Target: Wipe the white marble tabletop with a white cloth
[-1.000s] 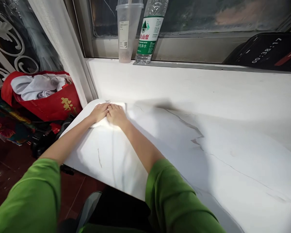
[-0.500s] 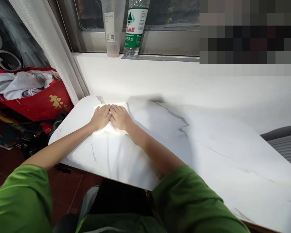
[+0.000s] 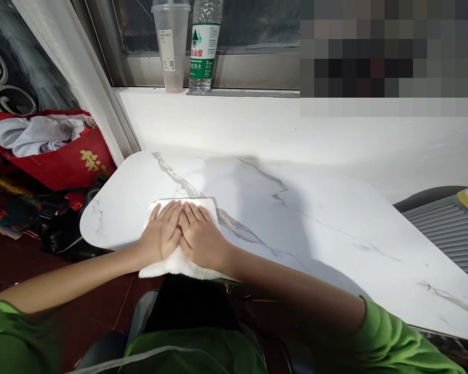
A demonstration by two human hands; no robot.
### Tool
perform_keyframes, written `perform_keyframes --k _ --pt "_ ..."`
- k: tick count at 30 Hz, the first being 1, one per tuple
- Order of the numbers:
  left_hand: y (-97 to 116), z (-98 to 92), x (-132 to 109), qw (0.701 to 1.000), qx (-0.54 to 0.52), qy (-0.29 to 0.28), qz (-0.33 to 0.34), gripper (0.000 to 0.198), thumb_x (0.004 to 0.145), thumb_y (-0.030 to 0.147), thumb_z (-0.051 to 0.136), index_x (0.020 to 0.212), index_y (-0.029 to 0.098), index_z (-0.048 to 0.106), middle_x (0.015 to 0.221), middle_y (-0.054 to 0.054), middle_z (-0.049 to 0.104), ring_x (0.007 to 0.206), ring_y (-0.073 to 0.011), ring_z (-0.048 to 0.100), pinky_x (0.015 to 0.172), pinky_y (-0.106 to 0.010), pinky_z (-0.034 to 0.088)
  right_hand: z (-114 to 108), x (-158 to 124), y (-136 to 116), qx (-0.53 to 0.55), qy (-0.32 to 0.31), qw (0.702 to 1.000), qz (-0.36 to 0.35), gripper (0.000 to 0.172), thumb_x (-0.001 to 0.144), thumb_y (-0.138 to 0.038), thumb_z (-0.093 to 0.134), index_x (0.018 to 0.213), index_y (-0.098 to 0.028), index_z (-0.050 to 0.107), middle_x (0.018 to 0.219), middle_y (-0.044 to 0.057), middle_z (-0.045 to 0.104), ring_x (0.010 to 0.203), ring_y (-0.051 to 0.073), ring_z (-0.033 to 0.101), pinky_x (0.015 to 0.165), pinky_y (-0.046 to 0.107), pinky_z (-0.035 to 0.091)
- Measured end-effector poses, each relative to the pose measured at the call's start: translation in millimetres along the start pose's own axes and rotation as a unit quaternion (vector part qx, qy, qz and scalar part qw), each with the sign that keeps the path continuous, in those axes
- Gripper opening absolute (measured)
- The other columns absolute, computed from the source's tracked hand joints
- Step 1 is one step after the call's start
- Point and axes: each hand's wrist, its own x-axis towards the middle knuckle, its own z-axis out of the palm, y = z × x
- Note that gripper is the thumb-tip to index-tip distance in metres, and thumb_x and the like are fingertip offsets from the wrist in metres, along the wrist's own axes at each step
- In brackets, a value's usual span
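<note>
My left hand (image 3: 160,234) and my right hand (image 3: 203,236) lie flat, side by side, on a white cloth (image 3: 177,266). Their fingers point away from me, and the thumbs meet in the middle. Both hands press on top of the cloth without gripping it. Under it is a white table (image 3: 125,200) with grey marble veins. The cloth's near edge reaches the table's front edge and seems to hang slightly over it. Part of the cloth is hidden under my palms.
A plastic cup (image 3: 172,52) and a water bottle (image 3: 203,49) stand on the window sill behind the table. At left, a red bag (image 3: 62,169) holds pale fabric beside a white curtain (image 3: 70,67). A grey ribbed chair (image 3: 437,223) is at right.
Both hands and the cloth have slid toward me, from near the table's back edge to its front edge. The head view has shifted slightly.
</note>
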Motion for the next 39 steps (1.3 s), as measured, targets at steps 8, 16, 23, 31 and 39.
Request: perform_keyframes --k 8,16,23,31,39 --pt "-19.2 6.3 142.6 0.999 -0.011 0.027 -0.043 0.047 0.099 0.016 0.029 0.144 0.009 0.041 0.152 -0.016 0.047 0.145 -0.0258 0.038 0.123 -0.050 0.021 5.2 91.1 112.3 -0.006 0.057 0.998 0.039 0.051 0.090 -0.017 0.039 0.136 0.000 0.054 0.145 0.023 0.054 0.138 0.029 0.046 0.118 0.044 0.029" --pt "-23.5 12.9 232.9 0.999 -0.020 0.048 -0.016 0.040 0.101 0.015 0.024 0.130 0.016 0.051 0.143 -0.011 0.057 0.135 -0.0220 0.048 0.120 -0.045 0.028 -1.9 129.7 191.2 0.021 0.079 0.993 0.090 0.048 0.091 -0.015 0.036 0.134 -0.009 0.055 0.145 0.015 0.056 0.136 0.026 0.047 0.116 0.042 0.030" --pt "-23.4 20.9 227.1 0.998 -0.036 0.042 -0.012 0.046 0.096 0.015 0.031 0.139 0.018 0.046 0.151 -0.012 0.049 0.142 -0.0240 0.041 0.122 -0.049 0.022 -2.7 116.0 181.4 0.002 0.074 0.992 0.098 0.050 0.092 -0.016 0.035 0.138 -0.007 0.054 0.149 0.016 0.052 0.139 0.025 0.044 0.118 0.042 0.028" --pt "25.1 24.0 144.5 1.000 -0.020 0.018 0.015 0.053 0.098 0.019 0.028 0.148 0.008 0.040 0.156 -0.016 0.042 0.148 -0.0266 0.033 0.124 -0.050 0.018 -11.7 30.7 124.1 -0.022 0.068 0.993 0.091 0.052 0.094 -0.020 0.034 0.140 -0.004 0.053 0.148 0.019 0.053 0.139 0.028 0.044 0.118 0.046 0.030" --pt "75.6 32.9 37.7 0.994 -0.025 0.041 0.099 0.057 0.097 0.023 0.030 0.152 0.012 0.035 0.155 -0.017 0.044 0.150 -0.0294 0.032 0.124 -0.056 0.018 -20.6 -75.5 55.0 -0.021 0.061 0.996 0.056 0.057 0.092 -0.025 0.037 0.144 -0.009 0.051 0.151 0.018 0.049 0.145 0.030 0.039 0.120 0.054 0.031"
